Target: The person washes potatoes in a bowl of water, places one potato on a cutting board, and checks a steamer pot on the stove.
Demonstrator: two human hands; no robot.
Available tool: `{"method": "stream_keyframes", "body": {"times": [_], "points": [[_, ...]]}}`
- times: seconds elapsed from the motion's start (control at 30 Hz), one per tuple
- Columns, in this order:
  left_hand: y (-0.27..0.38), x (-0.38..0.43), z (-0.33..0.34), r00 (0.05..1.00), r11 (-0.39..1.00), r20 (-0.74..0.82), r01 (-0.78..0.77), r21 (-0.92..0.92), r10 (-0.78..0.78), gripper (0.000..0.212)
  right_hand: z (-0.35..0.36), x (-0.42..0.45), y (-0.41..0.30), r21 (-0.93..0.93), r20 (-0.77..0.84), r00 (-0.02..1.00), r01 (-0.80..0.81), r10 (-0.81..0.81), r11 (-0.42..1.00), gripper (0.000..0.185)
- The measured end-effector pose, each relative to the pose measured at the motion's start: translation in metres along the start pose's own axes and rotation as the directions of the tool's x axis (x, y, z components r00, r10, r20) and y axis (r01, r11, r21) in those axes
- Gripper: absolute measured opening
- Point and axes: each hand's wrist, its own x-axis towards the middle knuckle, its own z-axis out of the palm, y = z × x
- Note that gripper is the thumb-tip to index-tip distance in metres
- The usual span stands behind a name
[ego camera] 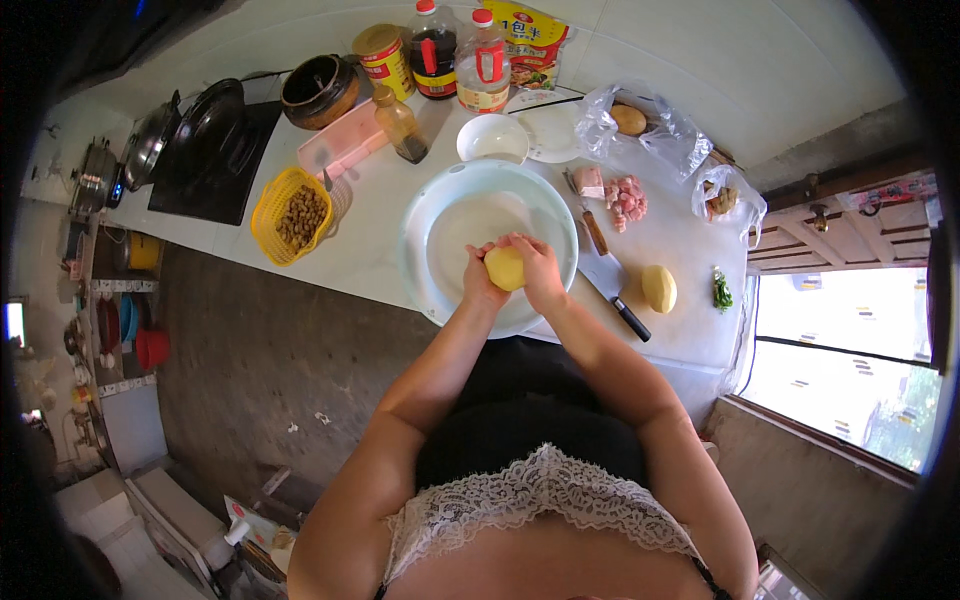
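Note:
Both of my hands grip one peeled potato (505,268) above a large pale basin (416,247). My left hand (481,276) wraps its left side, and my right hand (541,271) covers the right side and top. Clear water seems to lie in the basin, though its depth is hard to judge. Just right of the basin lies a cleaver with a black handle (631,319). A second tool with a wooden handle (595,232) rests above it, its head partly hidden. Another peeled potato (659,289) sits on the white counter to the right of the cleaver.
Cut raw meat (626,201) and chopped green herbs (721,290) lie at the right. Behind the basin stand a white bowl (493,139), a plastic bag (675,142) with a potato, and bottles (484,71). A yellow basket (271,232) of peanuts is at the left, near a black cooktop (225,191).

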Motion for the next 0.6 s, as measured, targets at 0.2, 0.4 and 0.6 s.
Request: {"method": "stream_keyframes", "body": {"times": [0.2,0.4,0.6], "points": [[0.004,0.004,0.004,0.996,0.993,-0.01,-0.083,0.088,0.084,0.047,-0.011,0.005,0.009,0.136,0.024,0.999,-0.05,0.047,0.989,0.02],[0.011,0.006,0.012,0.982,0.973,0.006,-0.19,0.132,0.191,0.043,-0.006,0.0,0.01,0.311,0.056,0.998,-0.056,0.041,0.949,0.026],[0.008,0.006,0.022,0.933,0.899,0.036,-0.356,0.254,0.359,0.04,-0.008,-0.001,0.007,0.339,0.117,0.99,-0.119,0.084,0.933,0.031]]}}
